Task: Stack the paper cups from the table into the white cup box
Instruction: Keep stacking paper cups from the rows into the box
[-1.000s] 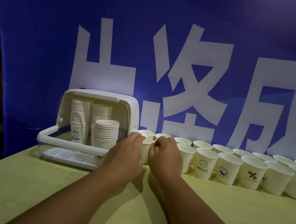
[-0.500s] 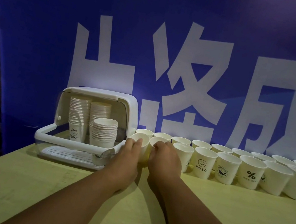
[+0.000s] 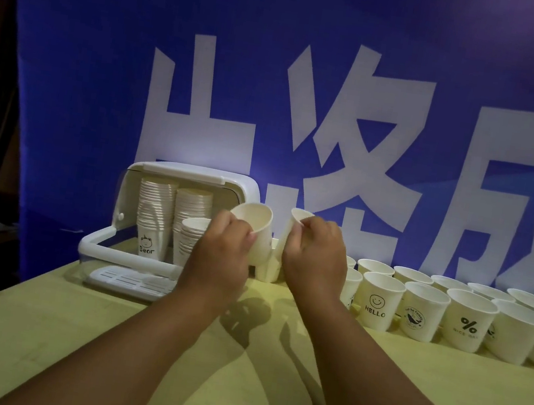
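Observation:
My left hand (image 3: pixel 221 258) grips a white paper cup (image 3: pixel 256 227), lifted off the table and tilted left toward the white cup box (image 3: pixel 190 173). My right hand (image 3: pixel 315 261) holds a second paper cup (image 3: pixel 293 223), also raised, its mouth tipped left. The box stands open at the table's left end with three cup stacks (image 3: pixel 156 217) inside; the front one is lower and partly hidden by my left hand. Two rows of single cups (image 3: pixel 422 310) run right along the table's back.
A blue banner (image 3: pixel 310 87) with large white characters hangs right behind the cups and box. The box's drip tray (image 3: pixel 129 280) juts forward at its base. The yellow table (image 3: pixel 98 350) spreads out toward me.
Both hands have closed round a cup each and lifted them off the table. The cups now tilt leftward, near the box opening.

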`<state>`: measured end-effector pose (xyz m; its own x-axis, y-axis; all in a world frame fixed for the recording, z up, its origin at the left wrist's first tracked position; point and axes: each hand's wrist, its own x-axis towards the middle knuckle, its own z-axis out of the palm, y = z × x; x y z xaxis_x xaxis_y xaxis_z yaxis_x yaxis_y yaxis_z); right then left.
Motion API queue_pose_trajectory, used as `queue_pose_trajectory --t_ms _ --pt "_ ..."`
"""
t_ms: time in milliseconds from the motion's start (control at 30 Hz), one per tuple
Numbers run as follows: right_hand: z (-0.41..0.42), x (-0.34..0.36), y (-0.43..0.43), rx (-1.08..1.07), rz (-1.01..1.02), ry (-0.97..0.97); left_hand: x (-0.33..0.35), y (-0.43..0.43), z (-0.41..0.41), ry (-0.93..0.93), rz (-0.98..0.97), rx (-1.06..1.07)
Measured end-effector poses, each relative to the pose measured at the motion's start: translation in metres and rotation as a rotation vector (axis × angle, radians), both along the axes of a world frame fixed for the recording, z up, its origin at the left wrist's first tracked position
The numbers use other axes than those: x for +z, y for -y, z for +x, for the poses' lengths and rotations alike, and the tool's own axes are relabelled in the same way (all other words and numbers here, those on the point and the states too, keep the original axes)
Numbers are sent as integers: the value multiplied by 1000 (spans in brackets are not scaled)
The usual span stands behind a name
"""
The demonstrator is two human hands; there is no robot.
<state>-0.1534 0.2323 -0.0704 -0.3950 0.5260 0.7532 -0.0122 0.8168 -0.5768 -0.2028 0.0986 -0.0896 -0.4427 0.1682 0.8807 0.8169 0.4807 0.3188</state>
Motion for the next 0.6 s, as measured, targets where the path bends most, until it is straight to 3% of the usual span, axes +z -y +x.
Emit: queue_pose_trajectory --t_ms 133,300,600 --pt "-1 15 9 92 -34 -129 14 22 -8 -98 153 37" --pt "-1 32 25 205 -30 -205 25 43 -18 -65 271 147" --pt "-2 36 36 293 11 -118 22 55 -23 112 67 217"
